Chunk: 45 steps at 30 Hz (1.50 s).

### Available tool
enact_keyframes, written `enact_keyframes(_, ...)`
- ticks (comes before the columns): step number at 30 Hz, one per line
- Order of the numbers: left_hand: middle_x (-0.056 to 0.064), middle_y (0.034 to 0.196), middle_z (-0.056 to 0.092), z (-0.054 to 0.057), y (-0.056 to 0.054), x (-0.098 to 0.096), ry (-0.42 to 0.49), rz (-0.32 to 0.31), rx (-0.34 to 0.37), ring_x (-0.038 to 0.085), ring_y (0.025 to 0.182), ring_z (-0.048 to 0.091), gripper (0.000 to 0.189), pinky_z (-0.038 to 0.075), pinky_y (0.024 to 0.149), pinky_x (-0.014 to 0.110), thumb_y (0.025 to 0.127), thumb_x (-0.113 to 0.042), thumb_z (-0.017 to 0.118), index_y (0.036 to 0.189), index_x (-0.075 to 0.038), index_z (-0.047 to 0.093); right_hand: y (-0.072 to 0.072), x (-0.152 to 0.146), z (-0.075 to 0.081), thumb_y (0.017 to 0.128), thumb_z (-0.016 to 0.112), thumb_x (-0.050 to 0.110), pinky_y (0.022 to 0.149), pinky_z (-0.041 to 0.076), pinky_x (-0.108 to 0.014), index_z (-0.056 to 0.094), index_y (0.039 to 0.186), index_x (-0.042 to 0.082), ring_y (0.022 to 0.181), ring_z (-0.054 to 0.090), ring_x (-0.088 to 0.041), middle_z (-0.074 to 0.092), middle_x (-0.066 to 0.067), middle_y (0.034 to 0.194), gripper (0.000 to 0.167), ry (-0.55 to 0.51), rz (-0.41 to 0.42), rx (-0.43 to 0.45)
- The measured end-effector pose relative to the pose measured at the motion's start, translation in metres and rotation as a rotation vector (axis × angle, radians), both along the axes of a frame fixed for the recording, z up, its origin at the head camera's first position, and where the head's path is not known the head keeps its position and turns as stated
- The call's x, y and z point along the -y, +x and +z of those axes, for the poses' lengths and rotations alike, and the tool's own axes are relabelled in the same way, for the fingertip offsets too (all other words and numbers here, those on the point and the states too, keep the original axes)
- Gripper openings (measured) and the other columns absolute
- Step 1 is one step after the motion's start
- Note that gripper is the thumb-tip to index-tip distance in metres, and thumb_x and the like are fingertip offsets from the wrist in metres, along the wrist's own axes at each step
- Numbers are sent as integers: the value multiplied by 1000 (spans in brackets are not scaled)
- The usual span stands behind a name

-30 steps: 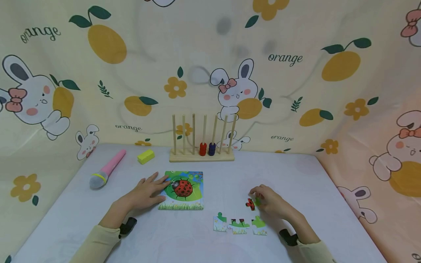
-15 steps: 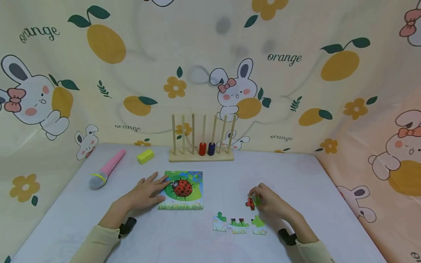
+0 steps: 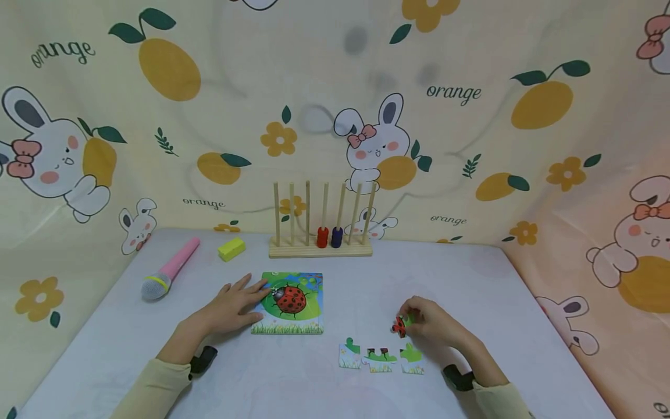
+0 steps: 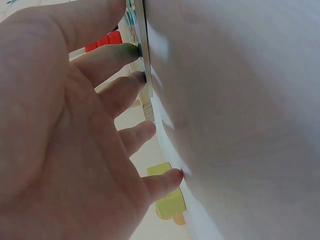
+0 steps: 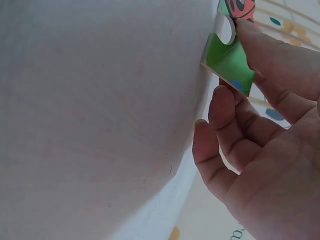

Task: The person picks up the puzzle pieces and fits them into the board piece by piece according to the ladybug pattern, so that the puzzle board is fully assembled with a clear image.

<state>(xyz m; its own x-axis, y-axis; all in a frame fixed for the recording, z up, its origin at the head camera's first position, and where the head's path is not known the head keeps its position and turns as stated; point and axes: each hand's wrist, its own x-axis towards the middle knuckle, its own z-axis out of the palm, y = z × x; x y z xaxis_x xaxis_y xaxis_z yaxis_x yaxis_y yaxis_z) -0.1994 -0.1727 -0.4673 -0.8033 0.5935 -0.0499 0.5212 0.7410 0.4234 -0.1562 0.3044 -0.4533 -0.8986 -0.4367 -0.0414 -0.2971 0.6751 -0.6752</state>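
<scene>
One puzzle piece (image 3: 400, 327), red and green, is in the grip of the right hand (image 3: 431, 323), pinched between thumb and fingers just beyond the row of three other pieces (image 3: 381, 359). We cannot tell whether its lower edge touches the tabletop (image 3: 460, 279). The right wrist view shows us a thin, pale edge and a curved notch; we judge the piece light and stiff, probably card or thin wood, with its knob the likeliest part to bend. Its printed face looks smooth and might slide, so we would hold it by the plain sides, leaving knob and notch free. The three flat-lying pieces should handle alike, though we would expect to need a fingertip under an edge.

The left hand (image 3: 232, 308) grips nothing: its fingers are extended, some touching the left side of the ladybird board (image 3: 291, 301). Farther out we see a yellow block (image 3: 232, 249), a pink microphone (image 3: 175, 265) and a wooden peg rack (image 3: 321, 251).
</scene>
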Motion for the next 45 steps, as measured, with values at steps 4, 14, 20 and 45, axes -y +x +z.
enact_keyframes(4,16,159,33,0,0,0,-6,4,3,52,145,15,62,16,104,80,96,-36,65,148,-6,48,-1,0,-1,83,79,6,69,44,-25,66,95,9,81,50,-15,62,0,90,18,-25,1,16)
enact_keyframes(14,16,159,34,1,1,0,-7,-6,1,53,145,16,61,16,103,80,97,-37,64,148,-6,48,-1,1,2,83,79,8,64,41,-24,63,90,8,76,47,-12,60,-1,86,18,-43,13,38)
enact_keyframes(20,17,159,33,3,-1,-2,2,-23,-5,53,145,15,62,16,103,80,97,-37,64,148,-5,48,-6,10,10,86,76,3,72,45,-26,63,96,5,83,54,-16,64,-1,91,16,-69,44,27)
enact_keyframes(45,14,159,33,-3,-1,1,-13,-5,-9,52,145,15,64,16,103,80,95,-37,67,148,-8,48,-85,197,6,85,74,-5,64,43,-27,64,99,3,68,51,-11,59,0,74,18,9,189,-9)
